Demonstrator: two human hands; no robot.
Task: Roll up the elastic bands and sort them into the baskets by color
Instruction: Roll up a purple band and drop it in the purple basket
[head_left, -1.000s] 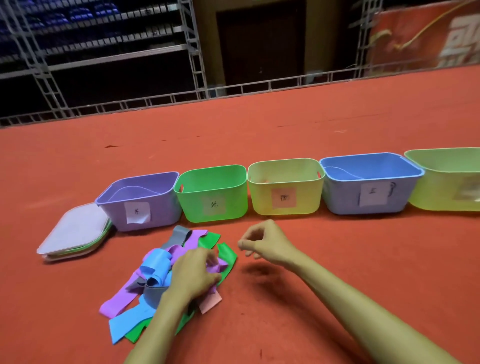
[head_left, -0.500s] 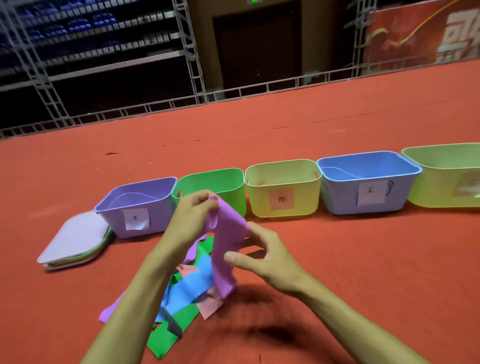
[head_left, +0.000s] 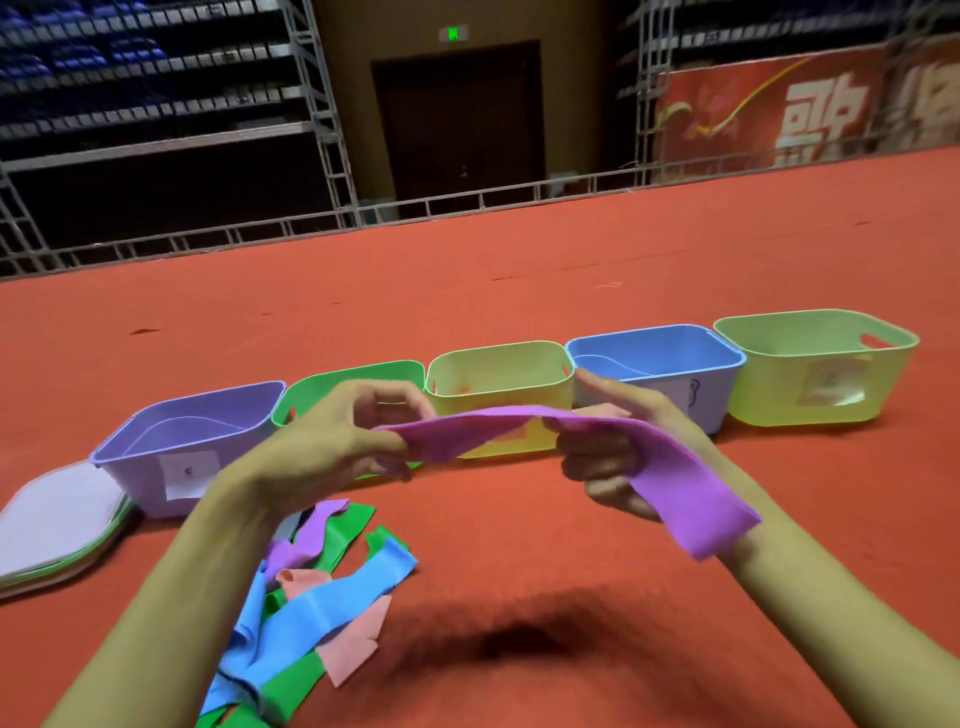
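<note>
Head view showed the purple band (head_left: 675, 483), newly lifted off the pile (head_left: 322, 597), spread between left hand (head_left: 332, 441) and right hand (head_left: 608, 452), both gripping it, judged ready for rolling.

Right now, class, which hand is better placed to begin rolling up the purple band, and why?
Probably the left hand: it pinches the end of the purple band, where a roll can start, and the purple basket sits on its side. The right hand holds mid-band, a tail hanging past it.

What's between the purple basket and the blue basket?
In the head view: a green basket, then a yellow basket.
</note>
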